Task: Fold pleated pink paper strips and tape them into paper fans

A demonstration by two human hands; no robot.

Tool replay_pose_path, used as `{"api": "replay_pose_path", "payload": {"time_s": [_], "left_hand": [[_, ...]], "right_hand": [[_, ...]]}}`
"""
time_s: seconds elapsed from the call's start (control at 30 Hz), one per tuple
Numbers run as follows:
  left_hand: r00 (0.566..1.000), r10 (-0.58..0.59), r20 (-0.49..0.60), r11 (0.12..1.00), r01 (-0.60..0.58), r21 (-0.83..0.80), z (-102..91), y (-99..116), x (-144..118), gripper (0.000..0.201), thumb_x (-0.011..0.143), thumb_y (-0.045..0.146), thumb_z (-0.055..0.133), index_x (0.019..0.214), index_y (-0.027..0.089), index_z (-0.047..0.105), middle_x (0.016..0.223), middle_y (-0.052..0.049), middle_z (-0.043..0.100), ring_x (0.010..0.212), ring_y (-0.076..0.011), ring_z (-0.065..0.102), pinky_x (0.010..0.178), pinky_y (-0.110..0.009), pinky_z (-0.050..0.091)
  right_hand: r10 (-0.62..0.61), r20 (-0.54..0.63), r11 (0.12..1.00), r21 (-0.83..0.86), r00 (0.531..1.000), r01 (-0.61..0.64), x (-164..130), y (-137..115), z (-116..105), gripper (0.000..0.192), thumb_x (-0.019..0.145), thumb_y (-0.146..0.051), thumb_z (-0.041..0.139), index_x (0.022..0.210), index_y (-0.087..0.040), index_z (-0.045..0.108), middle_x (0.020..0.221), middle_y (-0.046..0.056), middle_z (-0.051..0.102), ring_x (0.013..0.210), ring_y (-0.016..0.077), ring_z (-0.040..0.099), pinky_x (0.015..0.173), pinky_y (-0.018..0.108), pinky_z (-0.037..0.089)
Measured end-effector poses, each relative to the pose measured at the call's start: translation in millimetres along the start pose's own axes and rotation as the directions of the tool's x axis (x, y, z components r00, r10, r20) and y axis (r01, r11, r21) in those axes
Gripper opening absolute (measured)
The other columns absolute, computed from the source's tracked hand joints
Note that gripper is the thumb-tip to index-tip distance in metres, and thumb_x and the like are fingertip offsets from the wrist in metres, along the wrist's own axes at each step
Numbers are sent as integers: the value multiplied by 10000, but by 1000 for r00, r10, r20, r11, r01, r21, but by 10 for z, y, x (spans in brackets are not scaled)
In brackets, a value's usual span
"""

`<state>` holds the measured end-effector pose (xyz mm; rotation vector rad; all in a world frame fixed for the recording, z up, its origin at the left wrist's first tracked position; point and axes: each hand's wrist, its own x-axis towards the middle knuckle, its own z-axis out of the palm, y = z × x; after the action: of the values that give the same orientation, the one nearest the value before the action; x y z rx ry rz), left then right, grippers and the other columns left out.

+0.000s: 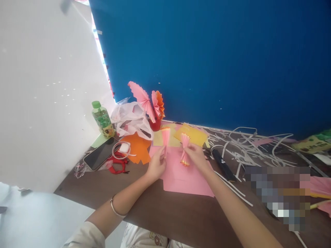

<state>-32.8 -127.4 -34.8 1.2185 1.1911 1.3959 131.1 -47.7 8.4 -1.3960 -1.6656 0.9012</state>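
Observation:
My left hand [157, 164] is closed on the lower end of a narrow pleated pink paper fan [166, 136] with an orange-yellow top edge. A second pleated pink paper fan [184, 151], pinched in at its middle and flared at both ends, is held between the fingers of my right hand [197, 155]. The two folded pieces are apart, side by side. Beneath them lie pink paper sheets [186, 184] on the dark table. Farther back are a yellow paper sheet [195, 134] and a paler yellow one [157, 138].
Left of my hands are orange paper [138, 146], a phone [100, 154], a white coiled cable [113, 151] and a green-capped bottle [102, 120]. Pleated paper shapes [142, 98] stand in a red holder [155, 124]. Loose white strips [243, 141] and a black tool [223, 165] lie right.

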Motion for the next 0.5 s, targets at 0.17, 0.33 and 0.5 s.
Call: {"api": "replay_pose_path", "payload": {"time_s": [0.17, 0.33, 0.5], "left_hand": [[995, -62, 75, 998, 64, -19, 85, 125, -125, 565, 755, 88, 518, 1296, 203, 399, 1334, -116, 445, 1143, -241, 521, 1003, -436, 387], [984, -77, 162, 991, 94, -95, 163, 192, -224, 546, 762, 110, 533, 1282, 220, 405, 1332, -109, 443, 1121, -238, 540, 987, -416, 406], [983, -80, 164, 982, 106, -155, 182, 176, -234, 603, 738, 115, 568, 1286, 242, 350, 1389, -138, 351, 1070, -229, 574, 945, -406, 440]], "right_hand": [[148, 75, 905, 391, 986, -166, -312, 68, -72, 218, 657, -363, 620, 634, -195, 484, 593, -12, 600, 480, 121, 538, 489, 243, 431], [202, 92, 705, 677, 975, -210, -469, 101, -82, 277, 646, -333, 685, 619, -207, 440, 579, -44, 580, 503, 110, 551, 515, 239, 456], [163, 162, 566, 793, 973, -226, -517, 72, -92, 255, 626, -282, 721, 682, -216, 482, 693, -35, 601, 485, 80, 489, 459, 220, 422]]}}
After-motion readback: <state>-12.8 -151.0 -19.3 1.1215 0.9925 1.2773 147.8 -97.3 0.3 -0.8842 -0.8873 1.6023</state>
